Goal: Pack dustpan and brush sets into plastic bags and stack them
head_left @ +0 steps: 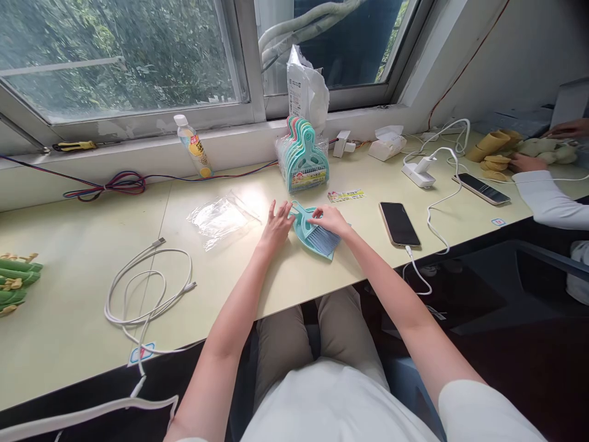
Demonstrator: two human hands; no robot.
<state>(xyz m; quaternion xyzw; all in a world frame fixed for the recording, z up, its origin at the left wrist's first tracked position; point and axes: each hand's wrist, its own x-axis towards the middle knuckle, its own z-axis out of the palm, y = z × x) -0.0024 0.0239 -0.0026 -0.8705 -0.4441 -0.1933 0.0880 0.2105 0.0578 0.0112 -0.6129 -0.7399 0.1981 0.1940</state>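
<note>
A small turquoise dustpan [300, 232] lies on the table in front of me, with a matching hand brush [324, 240] resting in it, its grey-blue bristles toward me. Fingers of my right hand [332, 220] are closed on the brush near its handle. At the dustpan's left edge is my left hand [277, 226], its fingers spread and its fingertips by the handle end. Just beyond the dustpan lies a yellow printed label card [346, 196]. To the left of my left hand is a crumpled clear plastic bag [221, 218].
Several packed dustpan sets [306, 156] stand against the wall by a white bag [308, 86]. A drink bottle [194, 147] leans nearby. White cables [151, 288] lie left; a phone [399, 224] and power strip [418, 174] lie right. Another person's hand [529, 163] is at far right.
</note>
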